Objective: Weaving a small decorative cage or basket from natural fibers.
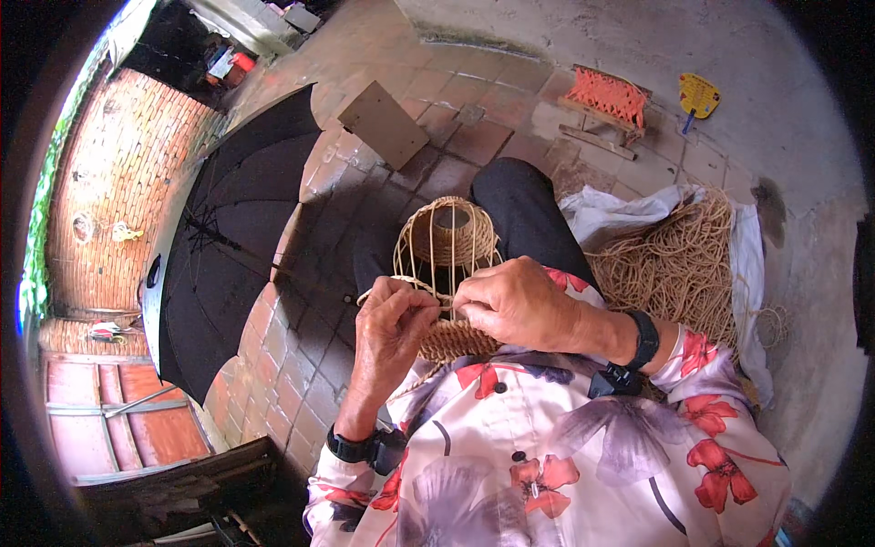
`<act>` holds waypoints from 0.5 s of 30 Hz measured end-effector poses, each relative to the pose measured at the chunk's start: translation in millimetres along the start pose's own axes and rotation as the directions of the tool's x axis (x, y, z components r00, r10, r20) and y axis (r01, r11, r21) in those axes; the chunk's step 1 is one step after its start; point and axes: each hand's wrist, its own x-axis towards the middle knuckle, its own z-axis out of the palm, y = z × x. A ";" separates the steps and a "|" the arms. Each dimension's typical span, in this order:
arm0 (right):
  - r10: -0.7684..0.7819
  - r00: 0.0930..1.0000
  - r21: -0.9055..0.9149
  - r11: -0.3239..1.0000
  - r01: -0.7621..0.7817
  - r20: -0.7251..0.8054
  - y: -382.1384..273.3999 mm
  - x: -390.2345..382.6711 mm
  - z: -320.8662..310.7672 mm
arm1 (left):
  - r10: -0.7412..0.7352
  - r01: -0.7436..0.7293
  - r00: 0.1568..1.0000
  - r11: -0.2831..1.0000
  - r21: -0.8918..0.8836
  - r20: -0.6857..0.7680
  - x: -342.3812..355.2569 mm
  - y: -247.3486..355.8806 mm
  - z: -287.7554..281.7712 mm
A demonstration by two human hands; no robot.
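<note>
A part-woven basket (pixel 458 239) of tan cord rests in my lap, with thin pale upright ribs showing between its woven bands. My left hand (pixel 392 321) is closed at the left side of the basket, fingertips pinched near the lower woven band. From the other side my right hand (pixel 515 301) pinches close by, its fingers bent around the ribs. Both hands seem to grip the cord at the band's edge, though the fingers cover most of it. A loose length of cord trails below my left hand.
To my right, a heap of tan cord (pixel 679 255) lies on a white sack (pixel 749 301). An open black umbrella (pixel 241 246) stands at left. Ahead are a board-like box (pixel 383 125), a low stool with orange webbing (pixel 606 98) and a yellow hand fan (pixel 699 96) on the tiled floor.
</note>
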 end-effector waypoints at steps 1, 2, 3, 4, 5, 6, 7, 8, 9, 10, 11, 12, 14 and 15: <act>-0.001 1.000 0.000 1.000 0.001 0.001 -0.5 -0.2 -0.2 | 0.008 -0.008 1.000 1.000 -0.003 -0.012 -0.6 -0.8 0.6; -0.012 1.000 -0.064 0.998 0.012 0.004 -0.9 -0.4 -0.5 | 0.008 -0.008 1.000 1.000 -0.003 -0.013 -1.9 -1.7 1.6; -0.023 1.000 -0.128 0.991 0.024 0.008 -1.4 -0.7 -0.9 | -0.017 0.015 0.999 0.999 -0.045 -0.029 -3.9 -3.0 3.1; -0.024 1.000 -0.130 0.991 0.025 0.008 -1.8 -1.5 -1.4 | -0.041 0.037 0.998 0.995 -0.088 -0.043 -5.2 -4.8 4.6; -0.042 0.999 -0.178 0.983 0.045 0.025 -2.6 -2.5 -1.9 | -0.041 0.037 0.998 0.995 -0.089 -0.044 -6.0 -7.2 5.4; -0.059 0.997 -0.226 0.972 0.067 0.044 -3.4 -2.9 -2.5 | -0.025 0.019 0.998 0.994 -0.112 -0.051 -6.7 -10.0 5.9; -0.058 0.997 -0.226 0.972 0.066 0.045 -4.6 -2.9 -3.0 | -0.010 0.002 0.998 0.991 -0.136 -0.056 -7.5 -12.5 6.6; -0.033 0.999 -0.239 0.970 0.042 0.043 -6.0 -2.8 -3.7 | -0.010 0.002 0.998 0.991 -0.137 -0.056 -7.9 -14.3 7.5; -0.008 0.999 -0.251 0.968 0.019 0.042 -6.8 -2.7 -3.9 | -0.020 0.012 0.999 0.985 -0.175 -0.047 -8.1 -15.9 8.4; -0.009 0.999 -0.253 0.967 0.020 0.043 -6.6 -2.6 -3.8 | -0.028 0.020 0.999 0.977 -0.212 -0.038 -8.1 -17.7 9.2; 0.027 0.996 -0.235 0.972 -0.007 0.084 -5.6 -2.7 -3.4 | -0.028 0.019 0.999 0.977 -0.213 -0.040 -8.4 -21.0 10.7; 0.063 0.990 -0.218 0.975 -0.034 0.126 -4.4 -2.7 -2.6 | -0.004 -0.010 0.998 0.968 -0.252 -0.055 -8.7 -25.0 12.6; 0.138 0.981 -0.145 0.982 -0.118 0.135 2.5 -1.4 1.1 | 0.020 -0.039 0.997 0.956 -0.291 -0.071 -9.1 -27.8 14.4; 0.212 0.966 -0.072 0.977 -0.203 0.150 5.3 -0.3 2.3 | 0.011 -0.033 0.997 0.951 -0.306 -0.073 -9.5 -28.0 14.9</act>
